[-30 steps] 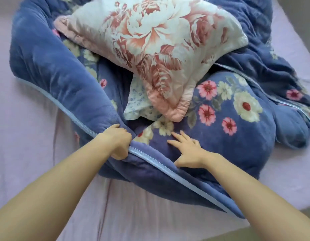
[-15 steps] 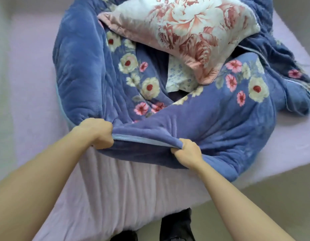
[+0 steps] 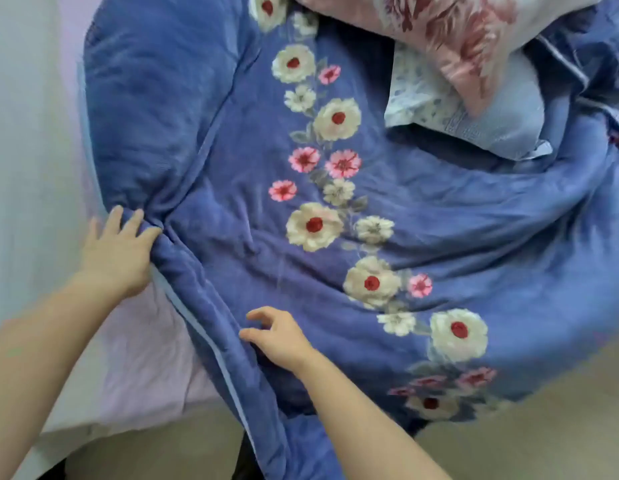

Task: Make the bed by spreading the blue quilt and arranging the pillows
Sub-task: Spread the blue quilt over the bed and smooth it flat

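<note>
Right hand (image 3: 284,341): fingers loosely curled, resting apart on blue quilt (image 3: 232,168) near bed's (image 3: 135,368) front edge. Left hand (image 3: 117,254): fingers clamped on quilt's bunched left border. Quilt: flower band, overhangs front edge. Pillows: pale blue pillow (image 3: 502,112) under pink floral pillow (image 3: 450,29), far right. No legible writing.

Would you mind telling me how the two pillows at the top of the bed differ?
The peony-print pillow is pink and white with large red blooms; the pale blue pillow has small leafy sprigs and a plain band. The peony-print pillow lies on top, the pale blue pillow beneath. Both rest on the blue quilt.
</note>
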